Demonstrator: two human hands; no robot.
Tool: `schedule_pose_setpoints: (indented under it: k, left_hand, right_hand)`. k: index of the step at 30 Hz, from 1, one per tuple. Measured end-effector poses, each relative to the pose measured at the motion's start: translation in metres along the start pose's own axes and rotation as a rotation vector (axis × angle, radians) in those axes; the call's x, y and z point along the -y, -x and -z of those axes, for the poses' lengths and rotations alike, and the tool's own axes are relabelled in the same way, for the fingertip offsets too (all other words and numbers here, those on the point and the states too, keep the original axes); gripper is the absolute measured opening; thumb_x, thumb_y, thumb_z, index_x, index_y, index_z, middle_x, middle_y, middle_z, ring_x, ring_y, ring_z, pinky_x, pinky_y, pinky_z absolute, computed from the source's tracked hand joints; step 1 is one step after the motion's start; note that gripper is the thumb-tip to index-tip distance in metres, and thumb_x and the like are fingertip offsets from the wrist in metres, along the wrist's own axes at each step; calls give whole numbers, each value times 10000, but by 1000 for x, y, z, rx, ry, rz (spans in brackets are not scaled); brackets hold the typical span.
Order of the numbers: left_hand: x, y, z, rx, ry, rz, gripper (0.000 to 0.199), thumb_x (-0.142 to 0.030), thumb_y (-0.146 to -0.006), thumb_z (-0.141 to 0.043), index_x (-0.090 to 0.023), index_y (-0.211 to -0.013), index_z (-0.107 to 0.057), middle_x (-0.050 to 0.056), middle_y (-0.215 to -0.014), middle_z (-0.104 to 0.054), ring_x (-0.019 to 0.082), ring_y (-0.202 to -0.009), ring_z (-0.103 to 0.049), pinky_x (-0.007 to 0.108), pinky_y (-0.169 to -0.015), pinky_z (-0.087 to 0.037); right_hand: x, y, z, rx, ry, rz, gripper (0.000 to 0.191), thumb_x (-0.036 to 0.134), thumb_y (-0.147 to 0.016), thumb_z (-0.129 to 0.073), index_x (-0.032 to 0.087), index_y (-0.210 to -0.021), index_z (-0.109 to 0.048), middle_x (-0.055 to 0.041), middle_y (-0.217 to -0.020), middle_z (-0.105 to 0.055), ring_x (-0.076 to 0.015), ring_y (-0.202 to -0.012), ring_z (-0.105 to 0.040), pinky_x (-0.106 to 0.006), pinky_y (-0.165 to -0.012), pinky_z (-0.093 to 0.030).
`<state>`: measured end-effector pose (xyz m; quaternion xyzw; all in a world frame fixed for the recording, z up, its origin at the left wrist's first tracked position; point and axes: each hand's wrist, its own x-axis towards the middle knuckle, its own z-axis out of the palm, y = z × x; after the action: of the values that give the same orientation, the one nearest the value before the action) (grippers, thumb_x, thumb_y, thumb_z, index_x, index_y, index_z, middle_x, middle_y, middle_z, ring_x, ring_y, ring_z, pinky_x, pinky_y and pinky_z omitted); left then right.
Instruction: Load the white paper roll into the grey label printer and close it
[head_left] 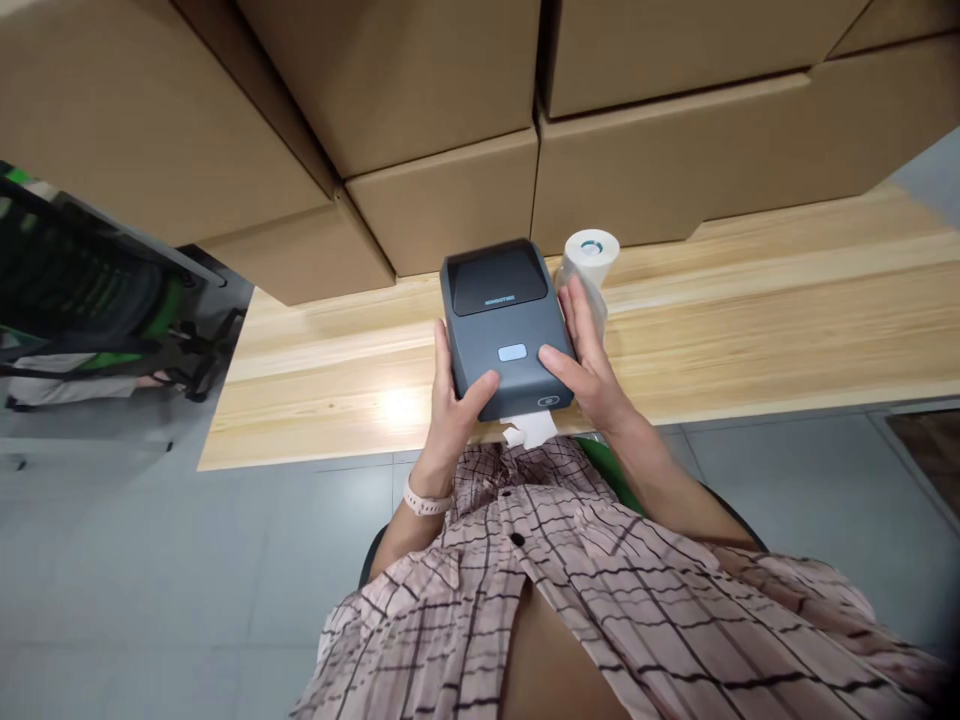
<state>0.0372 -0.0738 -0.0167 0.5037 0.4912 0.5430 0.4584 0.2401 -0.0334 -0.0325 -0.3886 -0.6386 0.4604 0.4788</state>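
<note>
Between my two hands is a dark grey-blue label printer (504, 335) with a black window and a light blue button. White paper (531, 429) sticks out of its front, with a torn or curled end. My left hand (456, 395) grips the printer's left side, thumb on the top near the front corner. On the other side my right hand (589, 365) grips the printer, thumb on top and fingers along the edge. A white roll of labels (591, 255) stands just behind my right fingers, partly hidden by them.
Large cardboard boxes (450, 205) are stacked along the back of the wooden table (300, 390). The table's front edge runs close to my lap. Off to the left are a black and green chair (97, 280) and part of a person's leg.
</note>
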Motion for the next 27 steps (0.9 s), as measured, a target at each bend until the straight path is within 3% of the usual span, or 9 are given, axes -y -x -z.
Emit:
schedule_pose_setpoints:
  k: [4, 8, 10, 14, 16, 18, 21, 24, 27]
  left_hand:
    - [13, 19, -2, -74, -213, -207, 870, -489, -1045, -637, -331, -1768, -178, 69, -1864, -208, 338, -1730, -196, 537, -1415, -219]
    - [41, 58, -9, -277, -705, -886, 819, -312, -969, -736, -378, -1693, -358, 43, -1839, -267, 331, -1713, -214, 603, -1403, -183]
    - [51, 68, -14, -343, -877, -1050, 711, -277, -897, -824, -361, -1549, -552, 58, -1788, -355, 329, -1698, -211, 610, -1395, -185]
    - [55, 59, -22, -425, -958, -1063, 263, -190, -927, -752, -343, -1140, -770, 82, -1466, -653, 305, -1580, -363, 621, -1352, -213]
    - [52, 51, -24, -442, -938, -1096, 235, -128, -937, -702, -343, -978, -787, 61, -1261, -735, 267, -1433, -503, 571, -1314, -265]
    - [48, 48, -25, -446, -922, -1116, 263, -86, -928, -687, -331, -908, -780, 49, -1144, -762, 244, -1310, -576, 526, -1266, -314]
    - [45, 53, -25, -436, -921, -1102, 248, -79, -924, -695, -317, -918, -766, 52, -1149, -765, 246, -1298, -589, 511, -1251, -322]
    - [43, 62, -19, -418, -938, -1060, 141, -232, -974, -712, -290, -1098, -745, 102, -1274, -736, 281, -1368, -579, 535, -1262, -338]
    - [35, 62, -6, -440, -900, -1008, 331, -318, -1043, -590, -216, -1353, -647, 176, -1430, -667, 306, -1450, -545, 549, -1262, -365]
  right_hand:
    - [-5, 3, -6, -77, 57, 27, 972, 681, -1035, -534, 362, -1772, 14, -39, -1883, -88, -272, -1748, -76, -566, -1416, -178]
    - [-7, 2, -6, -100, 32, 54, 957, 660, -1028, -554, 331, -1773, -50, -82, -1861, -203, -280, -1737, -168, -573, -1405, -223]
    - [-9, 0, -7, -112, 3, 61, 951, 655, -1016, -575, 313, -1769, -106, -89, -1851, -235, -276, -1735, -181, -568, -1404, -231]
    - [-13, -2, -9, -133, 14, 72, 930, 656, -1006, -584, 307, -1759, -163, -98, -1834, -287, -290, -1716, -253, -577, -1386, -290]
    - [-11, -2, -8, -158, 82, 105, 857, 641, -1031, -558, 306, -1744, -219, -106, -1809, -349, -297, -1678, -353, -581, -1354, -363]
    - [-2, -1, -5, -204, 241, 196, 658, 603, -1066, -532, 322, -1653, -432, -81, -1787, -399, -302, -1658, -390, -591, -1341, -381]
    - [17, 0, 4, -198, 586, 397, 385, 537, -1110, -493, 340, -1316, -752, 12, -1771, -435, -329, -1701, -282, -640, -1362, -294]
    - [34, -3, 9, -70, 822, 522, 427, 484, -1147, -410, 346, -1210, -809, 59, -1749, -469, -332, -1716, -233, -679, -1368, -220]
    - [41, -8, 9, 55, 913, 556, 431, 513, -1144, -416, 335, -1240, -796, 46, -1710, -527, -312, -1720, -227, -681, -1392, -118]
